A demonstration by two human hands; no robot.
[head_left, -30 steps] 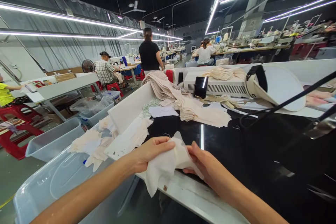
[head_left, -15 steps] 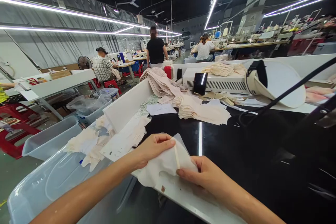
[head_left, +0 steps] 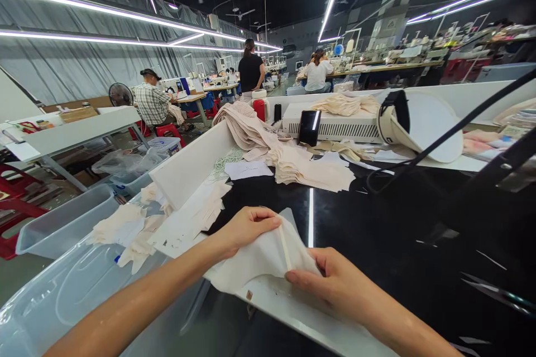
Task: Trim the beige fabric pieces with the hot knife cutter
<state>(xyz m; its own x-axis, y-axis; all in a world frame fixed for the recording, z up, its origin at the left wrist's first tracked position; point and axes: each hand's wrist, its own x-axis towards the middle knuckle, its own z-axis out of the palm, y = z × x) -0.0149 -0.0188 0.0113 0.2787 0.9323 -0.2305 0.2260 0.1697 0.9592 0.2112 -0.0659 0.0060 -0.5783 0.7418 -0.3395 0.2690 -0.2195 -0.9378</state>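
Observation:
A cream fabric piece (head_left: 268, 254) with a narrow pale strip (head_left: 286, 245) along it is stretched between my two hands, above the white front edge of the table. My left hand (head_left: 251, 228) pinches its upper end between thumb and fingers. My right hand (head_left: 330, 276) grips the right side, its thumb on top near the strip's lower end and its fingers hidden beneath. A stiff translucent corner (head_left: 290, 217) sticks out behind the cloth. Beyond my hands, a stack of cream cut pieces (head_left: 310, 167) lies on the black tabletop (head_left: 397, 234).
At left, more fabric pieces (head_left: 129, 228) lie over a translucent blue bin (head_left: 62, 295). A phone (head_left: 309, 127) leans against a white vented box (head_left: 339, 128). A white visor (head_left: 431, 122) and black cable (head_left: 452, 148) are at right, with scissors (head_left: 498, 293) nearer. Co-workers sit and stand farther back.
The view has shifted slightly right, and the scissors show more at the right. Both hands keep their hold on the fabric, which hangs a little flatter. The standing person has turned away.

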